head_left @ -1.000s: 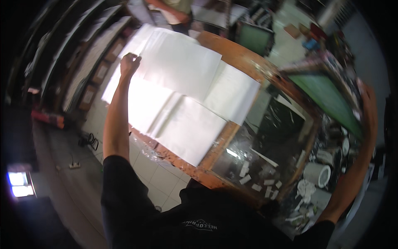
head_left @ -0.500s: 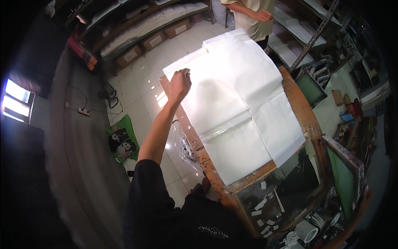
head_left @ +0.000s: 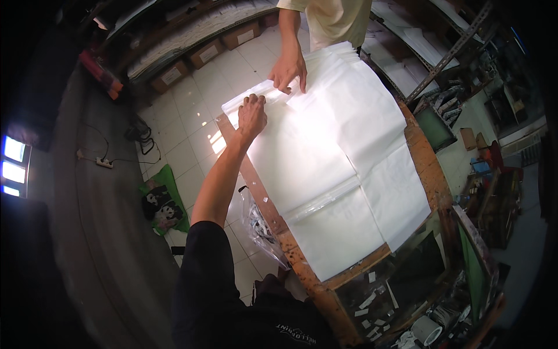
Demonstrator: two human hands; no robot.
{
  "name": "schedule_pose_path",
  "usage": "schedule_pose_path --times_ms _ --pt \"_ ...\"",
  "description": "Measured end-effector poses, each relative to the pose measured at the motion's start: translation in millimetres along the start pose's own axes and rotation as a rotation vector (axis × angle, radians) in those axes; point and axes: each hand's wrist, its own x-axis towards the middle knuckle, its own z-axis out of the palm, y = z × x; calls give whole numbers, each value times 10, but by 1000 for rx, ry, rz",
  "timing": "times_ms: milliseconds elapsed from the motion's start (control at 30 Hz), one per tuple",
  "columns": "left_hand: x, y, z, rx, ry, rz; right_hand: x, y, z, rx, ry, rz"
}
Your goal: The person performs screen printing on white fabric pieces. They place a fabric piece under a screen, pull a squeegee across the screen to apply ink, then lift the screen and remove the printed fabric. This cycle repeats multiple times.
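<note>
Large white sheets, perhaps thin plastic or fabric [head_left: 325,145], lie stacked and overlapping on a worn wooden table [head_left: 427,168]. At their far left edge is my left hand [head_left: 253,116], its fingers curled down and closed on the sheet's edge. Just beyond it, a co-worker's hand [head_left: 289,68] reaches down onto the folded far edge. Low at the right, my right hand [head_left: 497,303] is dim and partly cut off beside a tilted screen-printing frame [head_left: 474,256] with green mesh. It seems to touch the frame's outer edge, but its fingers cannot be made out.
Near the table's front, a dark glass panel [head_left: 401,279] carries scraps of white paper. A white tub [head_left: 427,330] stands among clutter at lower right. Shelves with stacked sheets [head_left: 203,35] and cardboard boxes [head_left: 170,77] line the back. A green panda-print bag [head_left: 165,203] lies on the tiled floor.
The co-worker has leaned in and lowered a hand onto the sheets' far edge. My left hand stays at the left edge, its fingers now laid lower over it. The tilted frame appears slightly lower.
</note>
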Motion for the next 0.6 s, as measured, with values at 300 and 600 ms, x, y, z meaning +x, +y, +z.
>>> schedule_pose_path --times_ms 300,600 --pt "33 57 -25 26 -16 -47 -127 15 114 -31 57 25" --pt "54 83 -44 -13 -64 -95 -274 -394 47 -75 -122 144"
